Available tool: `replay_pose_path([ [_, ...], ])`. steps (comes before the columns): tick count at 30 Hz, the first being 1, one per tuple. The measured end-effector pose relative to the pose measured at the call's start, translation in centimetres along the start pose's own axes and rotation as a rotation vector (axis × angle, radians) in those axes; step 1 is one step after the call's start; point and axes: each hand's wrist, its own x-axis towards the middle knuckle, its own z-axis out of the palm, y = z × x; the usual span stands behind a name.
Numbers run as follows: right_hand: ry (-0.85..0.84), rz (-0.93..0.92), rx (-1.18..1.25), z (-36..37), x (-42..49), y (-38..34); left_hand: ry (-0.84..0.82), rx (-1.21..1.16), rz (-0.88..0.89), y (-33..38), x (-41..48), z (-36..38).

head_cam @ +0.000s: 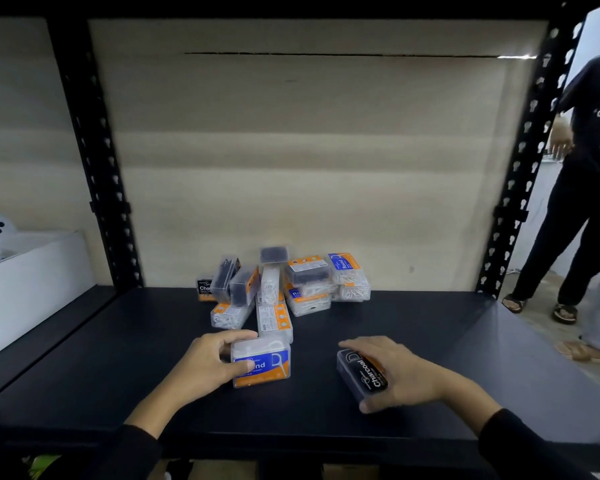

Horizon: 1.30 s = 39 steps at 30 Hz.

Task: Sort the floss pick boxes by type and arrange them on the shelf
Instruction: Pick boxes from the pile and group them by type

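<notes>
A jumbled pile of floss pick boxes (pixel 284 285) lies at the back middle of the dark shelf (pixel 413 327), mixing clear boxes of white "Round" picks with dark "Charcoal" ones. In front of the pile, my left hand (pixel 208 365) grips a white Round box (pixel 262 363) from its left side, thumb on its label. To the right, my right hand (pixel 395 372) holds a black Charcoal box (pixel 361 374), fingers curled over its far side and thumb under its near end.
Black perforated uprights (pixel 94 161) frame the bay, with a cardboard back panel (pixel 309 150) behind. A white box (pixel 25 282) sits on the neighbouring shelf at left. A person in dark clothes and sandals (pixel 575 202) stands at the right.
</notes>
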Motion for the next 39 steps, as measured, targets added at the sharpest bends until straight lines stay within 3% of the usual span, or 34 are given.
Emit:
replay_pose_path([
  [3,0.161,0.099,-0.074,0.2,0.1,0.4,-0.024,-0.004,0.007,0.6,0.3,0.9],
  [11,0.607,0.385,0.302,0.9,-1.1,1.8,-0.090,-0.004,0.055,2.2,1.3,3.4],
  [14,0.691,0.459,0.422,1.5,-1.5,2.2,-0.104,-0.013,0.073,2.7,1.6,4.3],
  [17,0.739,0.465,0.381,1.8,-2.1,2.9,-0.122,0.000,0.095,3.1,2.0,4.9],
  [20,0.634,0.364,0.364,1.1,-2.7,4.4,-0.134,-0.002,0.103,3.1,2.3,5.1],
  [23,0.415,0.248,0.541,0.1,-3.1,5.4,-0.136,-0.005,0.109,3.2,2.5,5.1],
  [27,0.289,0.162,0.640,-1.1,-3.9,5.7,-0.149,-0.004,0.110,3.4,2.8,5.3],
  [39,0.198,0.164,0.768,-2.0,-6.2,7.4,-0.204,-0.021,0.158,4.8,3.5,7.1],
])
